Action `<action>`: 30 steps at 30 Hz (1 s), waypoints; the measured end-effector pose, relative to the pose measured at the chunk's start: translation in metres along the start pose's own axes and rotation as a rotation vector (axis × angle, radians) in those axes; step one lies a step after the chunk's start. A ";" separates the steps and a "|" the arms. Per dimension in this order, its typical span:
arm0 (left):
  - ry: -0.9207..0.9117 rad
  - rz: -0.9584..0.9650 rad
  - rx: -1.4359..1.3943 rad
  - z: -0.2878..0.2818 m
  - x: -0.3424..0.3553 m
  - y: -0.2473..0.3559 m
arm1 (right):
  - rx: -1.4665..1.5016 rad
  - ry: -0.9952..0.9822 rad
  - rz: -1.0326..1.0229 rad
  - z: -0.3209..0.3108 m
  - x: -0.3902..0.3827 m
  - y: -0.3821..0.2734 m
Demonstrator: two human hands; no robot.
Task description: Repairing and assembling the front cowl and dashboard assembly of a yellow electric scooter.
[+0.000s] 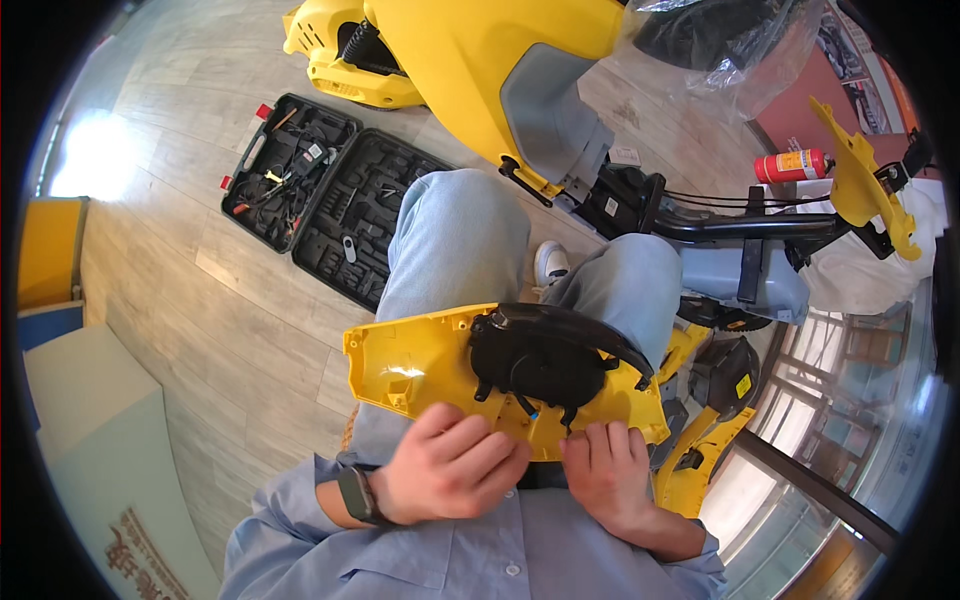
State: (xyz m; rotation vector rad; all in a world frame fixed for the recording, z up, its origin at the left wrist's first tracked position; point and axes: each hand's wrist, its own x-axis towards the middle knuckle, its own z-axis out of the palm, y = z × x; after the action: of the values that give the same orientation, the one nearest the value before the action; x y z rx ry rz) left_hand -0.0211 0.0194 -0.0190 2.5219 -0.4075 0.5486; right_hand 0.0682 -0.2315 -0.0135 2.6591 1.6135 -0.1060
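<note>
A yellow plastic panel point(395, 368) lies across my lap, carrying a black round fitting point(530, 365) with a curved top bar and a short cable ending in a small blue piece point(534, 416). My left hand point(450, 465), below a wristwatch, curls its fingers at the panel's lower left edge; what its fingertips hold is partly hidden. My right hand point(610, 470) has bent fingers gripping the lower edge right of the cable.
An open black tool case point(355, 215) lies on the wooden floor ahead-left. Yellow vehicle bodywork point(440, 50) and a black frame tube point(735, 228) stand ahead-right, near a red extinguisher point(775, 168). More yellow parts point(690, 470) are beside me at right.
</note>
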 end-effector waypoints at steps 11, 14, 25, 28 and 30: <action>-0.363 -0.223 -0.261 0.060 0.035 0.026 | -0.008 -0.011 0.102 -0.001 0.001 0.001; -0.250 -0.217 -0.268 0.070 0.037 0.022 | 0.096 0.042 0.147 0.000 0.003 0.001; -0.323 -0.113 -0.287 0.073 0.027 0.016 | 0.167 0.146 0.195 0.010 -0.010 -0.001; -0.233 -0.108 -0.275 0.077 0.023 0.017 | 0.120 0.142 0.156 0.006 -0.008 -0.003; -0.244 -0.111 -0.274 0.073 0.026 0.018 | 0.119 0.131 0.152 0.001 -0.007 -0.004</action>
State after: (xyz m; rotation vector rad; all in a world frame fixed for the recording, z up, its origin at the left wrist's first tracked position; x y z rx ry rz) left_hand 0.0162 -0.0399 -0.0565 2.3331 -0.3982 0.1301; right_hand 0.0616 -0.2359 -0.0141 2.9253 1.4753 -0.0247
